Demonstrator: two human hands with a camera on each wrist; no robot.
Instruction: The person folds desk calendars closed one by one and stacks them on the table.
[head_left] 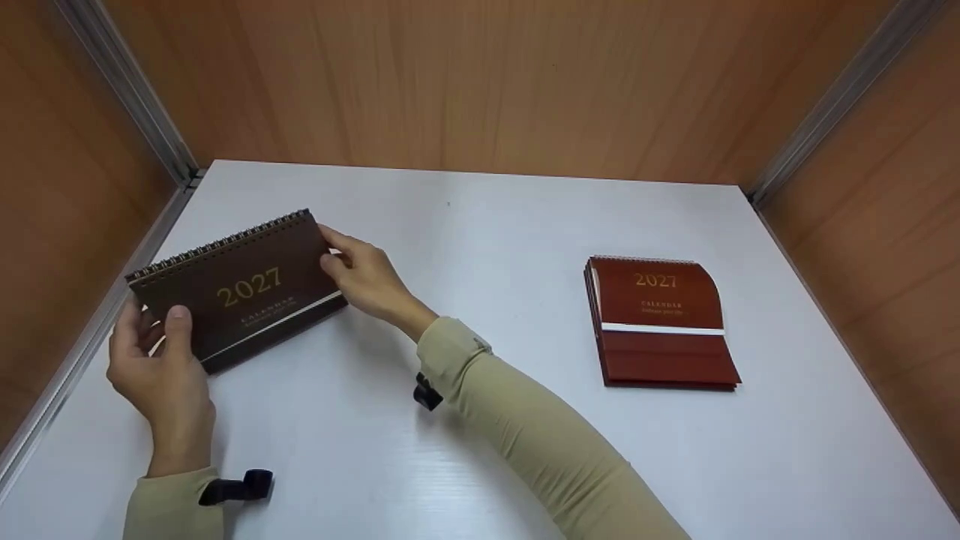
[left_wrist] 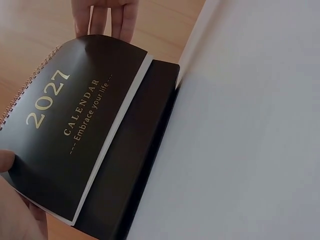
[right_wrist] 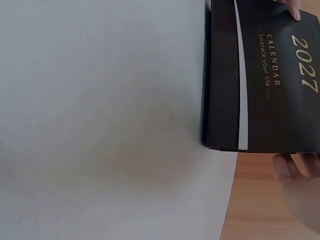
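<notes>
A dark brown spiral-bound 2027 desk calendar (head_left: 262, 251) is tilted over the left part of the table, its ring binding at the top. At its lower left corner my left hand (head_left: 166, 382) grips it, thumb on the front cover and fingers behind. My right hand (head_left: 367, 277) holds the opposite short side by the edge. In the left wrist view, the cover of the calendar (left_wrist: 95, 65) bows a little above a white page edge and a dark base. The lower edge of the calendar (right_wrist: 222, 100) appears close to the tabletop in the right wrist view.
A red 2027 desk calendar (head_left: 664, 360) lies on the right side of the white table (head_left: 487, 232), its cover slightly curled. Wooden panels (head_left: 495, 82) with metal corner rails (head_left: 135, 82) enclose the table at the back and both sides.
</notes>
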